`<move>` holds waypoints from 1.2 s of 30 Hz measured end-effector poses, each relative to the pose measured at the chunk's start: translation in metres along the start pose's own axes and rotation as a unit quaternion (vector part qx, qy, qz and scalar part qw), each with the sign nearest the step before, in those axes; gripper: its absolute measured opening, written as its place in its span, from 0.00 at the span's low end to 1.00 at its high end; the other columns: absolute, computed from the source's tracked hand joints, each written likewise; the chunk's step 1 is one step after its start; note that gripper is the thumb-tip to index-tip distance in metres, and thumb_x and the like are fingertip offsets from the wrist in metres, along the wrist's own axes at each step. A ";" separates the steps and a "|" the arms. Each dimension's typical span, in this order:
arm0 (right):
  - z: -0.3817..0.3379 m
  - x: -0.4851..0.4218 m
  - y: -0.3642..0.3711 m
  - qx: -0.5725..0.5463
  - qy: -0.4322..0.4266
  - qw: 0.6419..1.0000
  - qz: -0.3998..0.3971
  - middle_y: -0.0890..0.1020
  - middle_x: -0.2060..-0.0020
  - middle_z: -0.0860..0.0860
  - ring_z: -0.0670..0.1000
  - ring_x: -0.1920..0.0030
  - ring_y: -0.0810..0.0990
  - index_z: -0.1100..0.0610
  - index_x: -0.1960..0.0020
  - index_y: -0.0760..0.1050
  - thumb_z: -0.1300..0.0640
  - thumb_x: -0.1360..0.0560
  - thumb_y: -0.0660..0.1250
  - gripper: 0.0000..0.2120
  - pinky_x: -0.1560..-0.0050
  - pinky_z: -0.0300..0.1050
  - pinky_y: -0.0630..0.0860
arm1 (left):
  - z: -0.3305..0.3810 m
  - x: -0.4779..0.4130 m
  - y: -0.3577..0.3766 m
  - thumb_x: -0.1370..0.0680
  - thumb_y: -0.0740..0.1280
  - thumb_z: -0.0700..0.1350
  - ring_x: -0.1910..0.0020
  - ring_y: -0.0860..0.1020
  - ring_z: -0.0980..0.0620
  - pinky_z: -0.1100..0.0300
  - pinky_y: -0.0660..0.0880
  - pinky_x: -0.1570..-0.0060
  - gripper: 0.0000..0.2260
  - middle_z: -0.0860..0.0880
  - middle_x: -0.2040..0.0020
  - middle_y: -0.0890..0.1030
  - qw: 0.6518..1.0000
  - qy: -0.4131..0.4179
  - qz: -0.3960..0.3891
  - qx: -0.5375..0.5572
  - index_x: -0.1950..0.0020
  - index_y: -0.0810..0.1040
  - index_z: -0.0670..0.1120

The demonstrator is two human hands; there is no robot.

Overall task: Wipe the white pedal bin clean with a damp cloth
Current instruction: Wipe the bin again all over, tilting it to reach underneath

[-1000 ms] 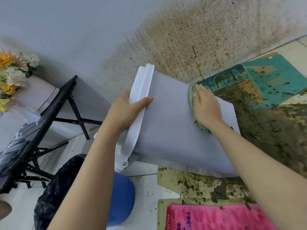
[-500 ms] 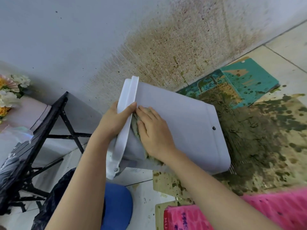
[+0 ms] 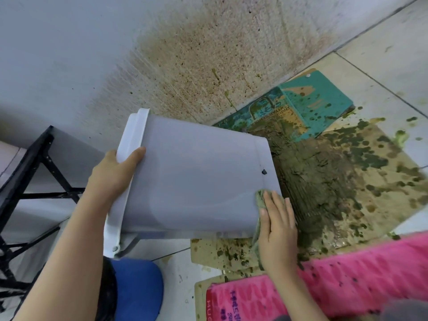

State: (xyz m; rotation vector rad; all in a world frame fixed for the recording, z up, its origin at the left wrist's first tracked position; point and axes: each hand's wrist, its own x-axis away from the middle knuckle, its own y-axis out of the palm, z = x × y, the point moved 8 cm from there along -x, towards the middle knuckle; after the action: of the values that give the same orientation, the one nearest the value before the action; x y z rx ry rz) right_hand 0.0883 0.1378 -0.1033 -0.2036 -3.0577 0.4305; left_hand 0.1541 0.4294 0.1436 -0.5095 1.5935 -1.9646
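Far left, a black metal frame [image 3: 27,163]. Left hand [image 3: 113,174] grips the lid rim of the white pedal bin [image 3: 196,181], thumb across the lid edge. The bin is tipped on its side, held off the floor before the spattered wall [image 3: 208,54]. Right hand [image 3: 278,228], fingers flat, presses the greenish cloth [image 3: 260,202] against the bin's lower base corner. Stained cardboard [image 3: 347,181] lies beyond, and a pink mat [image 3: 347,274] nearer.

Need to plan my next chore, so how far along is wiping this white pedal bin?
The broad upturned side of the white plastic pedal bin looks clean. In hand: the left hand grips its lid end while the right hand presses the greenish cloth on the base corner. Left: a dark spot near the base, and the hidden sides.
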 end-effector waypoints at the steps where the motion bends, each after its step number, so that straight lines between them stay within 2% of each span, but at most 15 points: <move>1: 0.005 -0.006 -0.003 -0.009 0.010 1.000 0.012 0.67 0.26 0.45 0.49 0.24 0.58 0.50 0.26 0.68 0.48 0.16 0.51 0.21 0.28 0.49 0.61 | 0.002 0.000 0.000 0.28 0.61 0.72 0.46 0.73 0.42 0.49 0.67 0.49 0.35 0.47 0.45 0.74 1.000 0.001 0.003 -0.002 0.31 0.71 0.48; 3: 0.013 -0.035 -0.007 0.003 0.044 0.999 0.016 0.70 0.28 0.43 0.50 0.32 0.65 0.49 0.27 0.70 0.51 0.17 0.54 0.19 0.40 0.47 0.70 | 0.005 0.000 0.002 0.28 0.60 0.72 0.48 0.72 0.43 0.49 0.68 0.49 0.35 0.48 0.45 0.74 1.000 0.005 0.000 -0.007 0.31 0.71 0.48; 5: 0.026 -0.071 -0.006 0.042 0.080 0.996 -0.008 0.70 0.28 0.40 0.52 0.37 0.67 0.46 0.28 0.70 0.52 0.17 0.54 0.18 0.52 0.46 0.69 | 0.006 0.002 0.003 0.29 0.60 0.73 0.46 0.73 0.42 0.48 0.68 0.49 0.37 0.48 0.45 0.74 1.000 0.006 -0.003 -0.006 0.31 0.70 0.48; 8: 0.025 -0.121 -0.002 0.125 0.067 0.988 -0.063 0.69 0.28 0.40 0.54 0.39 0.66 0.43 0.28 0.69 0.54 0.16 0.53 0.18 0.57 0.46 0.66 | 0.009 0.001 0.000 0.31 0.59 0.73 0.40 0.74 0.38 0.48 0.68 0.48 0.39 0.45 0.41 0.76 1.000 0.006 0.003 -0.016 0.30 0.70 0.48; 11: 0.013 -0.142 0.001 0.209 0.026 0.972 -0.106 0.71 0.30 0.41 0.54 0.42 0.65 0.43 0.30 0.70 0.61 0.17 0.55 0.21 0.61 0.47 0.70 | 0.011 0.000 0.000 0.29 0.59 0.73 0.39 0.74 0.37 0.48 0.67 0.49 0.37 0.42 0.37 0.77 1.000 0.004 0.006 -0.026 0.30 0.70 0.47; 16: 0.027 -0.097 -0.012 0.200 0.030 0.976 -0.078 0.70 0.31 0.36 0.49 0.50 0.62 0.40 0.28 0.69 0.66 0.21 0.58 0.28 0.70 0.41 0.62 | 0.010 0.005 0.000 0.33 0.58 0.74 0.45 0.73 0.40 0.47 0.69 0.49 0.39 0.47 0.46 0.73 1.000 0.000 0.005 -0.023 0.31 0.70 0.48; 18: 0.033 -0.084 -0.014 0.199 0.031 0.977 -0.075 0.71 0.32 0.35 0.48 0.50 0.62 0.40 0.30 0.70 0.66 0.22 0.59 0.27 0.70 0.40 0.62 | 0.010 0.005 0.001 0.31 0.59 0.74 0.44 0.74 0.40 0.47 0.69 0.49 0.39 0.47 0.45 0.74 1.000 0.001 0.003 -0.024 0.31 0.70 0.48; 22: 0.032 -0.103 -0.011 0.182 0.054 0.978 -0.083 0.71 0.31 0.36 0.51 0.45 0.65 0.41 0.30 0.71 0.67 0.21 0.57 0.27 0.67 0.42 0.63 | 0.015 0.004 0.000 0.30 0.59 0.74 0.40 0.74 0.37 0.47 0.68 0.48 0.39 0.42 0.38 0.76 1.000 -0.001 0.007 -0.029 0.30 0.69 0.47; 26: 0.011 -0.134 0.001 0.165 0.029 0.980 -0.111 0.70 0.30 0.40 0.54 0.41 0.65 0.42 0.28 0.69 0.67 0.21 0.57 0.28 0.62 0.46 0.67 | 0.015 0.005 0.001 0.29 0.60 0.73 0.40 0.74 0.37 0.47 0.68 0.48 0.37 0.42 0.40 0.76 1.000 0.000 0.007 -0.026 0.31 0.70 0.47; 29: 0.008 -0.129 -0.001 0.167 0.003 0.980 -0.111 0.70 0.37 0.45 0.53 0.44 0.68 0.41 0.28 0.68 0.64 0.21 0.60 0.27 0.62 0.46 0.71 | 0.010 0.005 0.002 0.26 0.61 0.71 0.41 0.74 0.38 0.47 0.69 0.48 0.34 0.43 0.41 0.76 1.000 -0.009 0.000 -0.020 0.32 0.70 0.47; 32: 0.007 -0.111 -0.009 0.131 -0.015 0.985 -0.108 0.66 0.45 0.48 0.56 0.50 0.75 0.38 0.36 0.73 0.55 0.19 0.61 0.16 0.53 0.51 0.75 | 0.011 0.006 0.000 0.29 0.60 0.73 0.40 0.74 0.37 0.46 0.69 0.48 0.36 0.43 0.41 0.76 1.000 -0.006 0.002 -0.023 0.32 0.70 0.47; 34: 0.002 -0.107 -0.015 0.136 0.022 0.985 -0.108 0.69 0.42 0.51 0.59 0.48 0.76 0.42 0.40 0.73 0.53 0.19 0.59 0.11 0.55 0.50 0.72 | 0.015 0.007 0.000 0.31 0.60 0.74 0.39 0.74 0.36 0.45 0.69 0.47 0.38 0.43 0.40 0.76 1.000 -0.010 0.001 -0.028 0.32 0.69 0.48; 36: -0.010 -0.098 -0.017 0.178 0.024 0.978 -0.107 0.70 0.37 0.54 0.59 0.46 0.76 0.50 0.33 0.69 0.59 0.20 0.58 0.16 0.57 0.50 0.69 | 0.017 0.010 0.001 0.31 0.60 0.74 0.38 0.74 0.36 0.43 0.70 0.43 0.39 0.42 0.37 0.76 0.999 -0.014 -0.002 -0.028 0.30 0.69 0.49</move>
State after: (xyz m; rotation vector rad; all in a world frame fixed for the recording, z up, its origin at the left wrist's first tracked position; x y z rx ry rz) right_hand 0.1842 0.1112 -0.0919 0.1272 -2.8470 0.9238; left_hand 0.1563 0.4101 0.1461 -0.5601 1.6354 -1.9109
